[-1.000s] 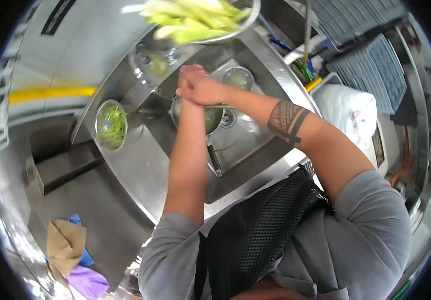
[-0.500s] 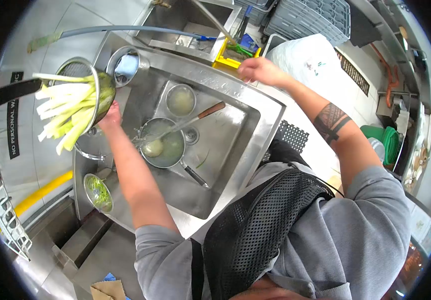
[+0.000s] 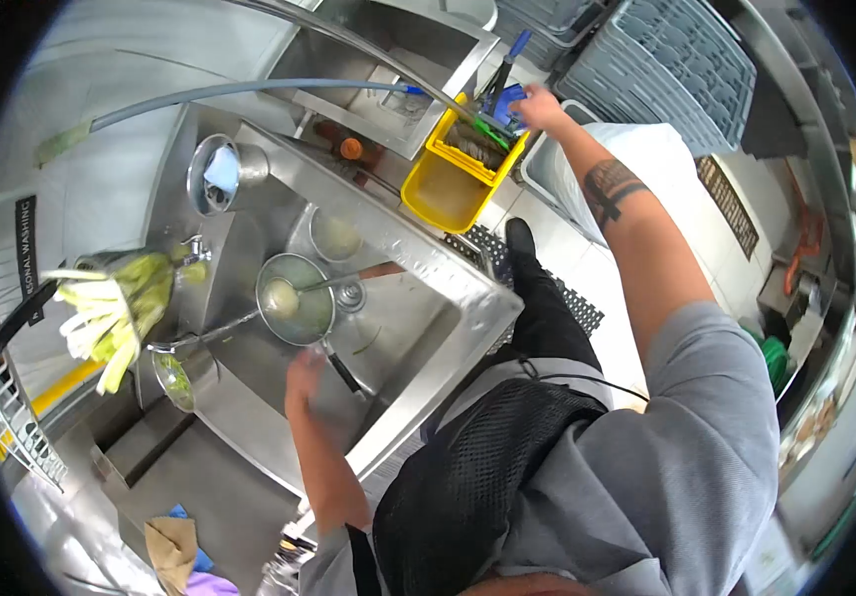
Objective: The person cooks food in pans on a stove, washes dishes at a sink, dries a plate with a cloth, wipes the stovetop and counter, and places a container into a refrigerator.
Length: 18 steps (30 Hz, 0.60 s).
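Observation:
My left hand (image 3: 306, 375) hangs over the sink, its fingers blurred, close to the black handle of a pan (image 3: 294, 323). I cannot tell whether it touches that handle. A round pale shape (image 3: 281, 297) shows in the pan, and a wooden-handled utensil (image 3: 373, 272) lies across the rim. Away to the right, my right hand (image 3: 539, 107) is held out with loosely bent fingers apart, seemingly empty, above a yellow mop bucket (image 3: 453, 194). At the left, a black-handled mesh strainer holds pale green stalks (image 3: 110, 313), with neither hand on it.
The steel sink (image 3: 403, 343) also holds a round bowl (image 3: 335, 236). A metal pot with a blue cloth (image 3: 221, 171) stands at its back corner, and a dish of green scraps (image 3: 175, 382) at its left. Grey crates (image 3: 661, 74) and a white bag (image 3: 636, 149) stand right.
My left hand has let go of the strainer of stalks and come down over the sink near the pan handle. My right hand has shifted up and right in view. The camera view has shifted.

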Available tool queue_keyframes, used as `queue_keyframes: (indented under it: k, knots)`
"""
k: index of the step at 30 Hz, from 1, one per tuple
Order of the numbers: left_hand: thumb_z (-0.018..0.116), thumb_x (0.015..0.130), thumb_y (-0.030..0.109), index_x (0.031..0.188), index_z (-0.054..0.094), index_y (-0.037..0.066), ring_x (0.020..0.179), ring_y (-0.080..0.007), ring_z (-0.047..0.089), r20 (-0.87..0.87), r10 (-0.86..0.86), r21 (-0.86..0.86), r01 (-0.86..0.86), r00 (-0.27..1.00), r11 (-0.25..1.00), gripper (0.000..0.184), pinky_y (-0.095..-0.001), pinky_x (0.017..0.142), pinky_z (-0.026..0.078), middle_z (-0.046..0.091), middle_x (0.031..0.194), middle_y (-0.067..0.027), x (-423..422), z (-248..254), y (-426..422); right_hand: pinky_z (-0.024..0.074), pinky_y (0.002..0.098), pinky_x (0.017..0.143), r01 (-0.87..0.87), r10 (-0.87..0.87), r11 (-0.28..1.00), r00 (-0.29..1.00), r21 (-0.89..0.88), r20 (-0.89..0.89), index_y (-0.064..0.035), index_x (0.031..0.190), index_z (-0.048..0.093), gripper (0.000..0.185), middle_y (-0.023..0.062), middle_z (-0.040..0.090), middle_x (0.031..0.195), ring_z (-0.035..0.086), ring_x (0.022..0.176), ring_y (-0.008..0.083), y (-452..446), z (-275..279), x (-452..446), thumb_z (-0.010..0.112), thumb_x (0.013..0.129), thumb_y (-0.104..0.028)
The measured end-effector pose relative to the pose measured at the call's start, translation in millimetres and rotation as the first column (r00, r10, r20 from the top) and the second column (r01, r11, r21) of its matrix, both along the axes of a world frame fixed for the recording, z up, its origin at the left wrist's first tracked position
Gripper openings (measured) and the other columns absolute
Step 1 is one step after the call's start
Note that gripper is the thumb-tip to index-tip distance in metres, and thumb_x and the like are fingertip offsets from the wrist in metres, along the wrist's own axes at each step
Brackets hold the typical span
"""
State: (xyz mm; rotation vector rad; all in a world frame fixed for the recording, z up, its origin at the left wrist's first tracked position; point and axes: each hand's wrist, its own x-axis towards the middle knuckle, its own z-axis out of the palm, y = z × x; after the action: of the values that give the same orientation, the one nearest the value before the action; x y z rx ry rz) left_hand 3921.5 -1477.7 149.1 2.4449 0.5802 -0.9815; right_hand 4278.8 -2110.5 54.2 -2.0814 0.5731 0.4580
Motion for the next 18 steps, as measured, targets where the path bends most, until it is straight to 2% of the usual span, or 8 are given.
queue_keyframes:
  k: [3, 6, 7, 10, 11, 12, 14, 18]
  knots:
    - [0.060, 0.093, 0.033, 0.118, 0.067, 0.007, 0.118, -0.0380, 0.060, 0.067, 0.057, 0.224, -0.071, 0.996, 0.972, 0.038, -0.0431, 0.100, 0.047, 0.065, 0.125, -0.0191, -69.5, 20.9, -52.0, 0.0445, 0.0441, 0.107, -0.267, 0.400, 0.808, 0.903, -0.525, 0.155, -0.0131, 0.151, 0.034, 0.080, 0.0225, 0.052, 0.139, 0.053, 0.124, 0.0447, -7.2, -53.7, 65.0, 0.068, 0.079, -0.023]
    - [0.067, 0.090, 0.029, 0.120, 0.065, 0.000, 0.113, -0.0388, 0.063, 0.053, -0.007, 0.129, 0.001, 0.999, 0.992, 0.042, -0.0431, 0.094, 0.049, 0.066, 0.118, -0.0252, -104.2, 8.3, -79.2, 0.0471, 0.0451, 0.104, -0.380, 0.644, 0.630, 0.744, -0.678, 0.181, -0.0116, 0.142, 0.048, 0.064, 0.0235, 0.051, 0.140, 0.053, 0.123, 0.0448, -22.6, -96.3, 116.2, 0.064, 0.081, -0.020]
    - [0.065, 0.092, 0.024, 0.117, 0.066, 0.000, 0.106, -0.0363, 0.067, 0.041, 0.100, 0.100, -0.103, 0.994, 0.990, 0.035, -0.0410, 0.090, 0.051, 0.068, 0.112, -0.0249, -99.8, 24.1, -110.3, 0.0471, 0.0451, 0.104, -0.409, 0.661, 0.618, 0.733, -0.672, 0.162, -0.0116, 0.142, 0.048, 0.064, 0.0235, 0.051, 0.140, 0.053, 0.123, 0.0448, -25.4, -118.3, 134.4, 0.064, 0.081, -0.020]
    - [0.064, 0.093, 0.021, 0.114, 0.068, 0.001, 0.099, -0.0317, 0.070, 0.066, 0.047, 0.064, -0.051, 0.997, 0.997, 0.029, -0.0385, 0.085, 0.052, 0.070, 0.107, -0.0228, -120.7, 3.7, -131.1, 0.0499, 0.0463, 0.100, -0.743, 0.845, 0.278, 0.491, -0.609, -0.213, -0.0090, 0.125, 0.062, 0.042, 0.0246, 0.057, 0.133, 0.057, 0.120, 0.0424, -49.2, -188.0, 168.6, 0.060, 0.083, -0.016]
    - [0.064, 0.093, 0.020, 0.112, 0.068, -0.001, 0.096, -0.0282, 0.071, 0.110, 0.326, 0.051, -0.333, 0.939, 0.942, 0.028, -0.0368, 0.085, 0.053, 0.071, 0.105, -0.0211, -94.2, 19.2, -167.0, 0.0503, 0.0478, 0.095, -0.672, 0.804, 0.382, 0.580, -0.634, -0.131, -0.0069, 0.106, 0.067, 0.027, 0.0224, 0.064, 0.115, 0.061, 0.110, 0.0421, -58.7, -183.7, 157.7, 0.062, 0.081, -0.017]
    - [0.064, 0.093, 0.020, 0.112, 0.068, -0.001, 0.096, -0.0282, 0.071, 0.113, 0.341, 0.045, -0.348, 0.933, 0.936, 0.028, -0.0368, 0.085, 0.053, 0.071, 0.105, -0.0211, -79.7, 22.2, -177.6, 0.0508, 0.0493, 0.091, -0.583, 0.750, 0.481, 0.661, -0.654, -0.037, -0.0049, 0.086, 0.071, 0.017, 0.0203, 0.070, 0.097, 0.065, 0.100, 0.0418, -67.7, -169.1, 150.7, 0.064, 0.078, -0.018]
    - [0.065, 0.093, 0.019, 0.114, 0.066, -0.004, 0.099, -0.0288, 0.070, 0.188, 0.317, 0.039, -0.330, 0.930, 0.943, 0.031, -0.0364, 0.088, 0.052, 0.072, 0.107, -0.0202, -72.2, 25.6, -190.4, 0.0526, 0.0498, 0.087, -0.476, 0.627, 0.594, 0.779, -0.648, 0.002, -0.0050, 0.093, 0.072, 0.020, 0.0232, 0.069, 0.098, 0.066, 0.097, 0.0419, -87.9, -122.6, 128.8, 0.062, 0.080, -0.017]
    - [0.065, 0.092, 0.009, 0.113, 0.067, -0.002, 0.103, -0.0284, 0.067, 0.351, 0.448, -0.019, -0.472, 0.822, 0.881, 0.024, -0.0371, 0.090, 0.051, 0.071, 0.107, -0.0177, -78.5, 31.5, -198.3, 0.0520, 0.0470, 0.091, -0.444, 0.622, 0.620, 0.781, -0.647, 0.060, -0.0057, 0.104, 0.070, 0.026, 0.0212, 0.069, 0.107, 0.065, 0.103, 0.0403, -135.7, -51.4, 123.8, 0.059, 0.082, -0.013]
